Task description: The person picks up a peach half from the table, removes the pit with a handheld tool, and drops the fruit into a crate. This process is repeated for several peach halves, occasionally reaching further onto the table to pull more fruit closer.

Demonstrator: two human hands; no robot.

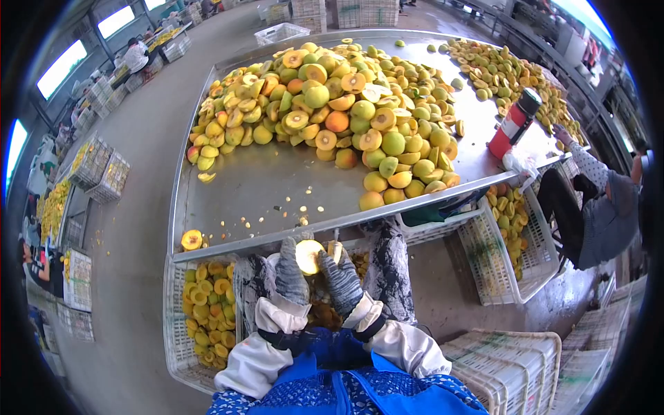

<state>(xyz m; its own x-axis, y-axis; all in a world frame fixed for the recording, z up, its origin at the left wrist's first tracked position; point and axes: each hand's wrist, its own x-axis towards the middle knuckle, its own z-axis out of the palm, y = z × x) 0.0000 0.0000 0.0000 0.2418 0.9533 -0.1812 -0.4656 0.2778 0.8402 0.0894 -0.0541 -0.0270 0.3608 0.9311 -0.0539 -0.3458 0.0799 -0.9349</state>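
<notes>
Both hands wear grey gloves and are close together at the front edge of the metal table. My left hand is closed on a pale yellow cut fruit half. My right hand touches the fruit's right side, its fingers closed around a small tool that shows only in part. A large heap of halved fruit lies on the table beyond the hands. One fruit half lies alone at the table's near left corner, and several small pits are scattered near the edge.
A crate of fruit halves stands below left, another crate at the right. A red bottle stands on the table's right side. A co-worker sits at the far right. Stacked empty crates stand at the lower right.
</notes>
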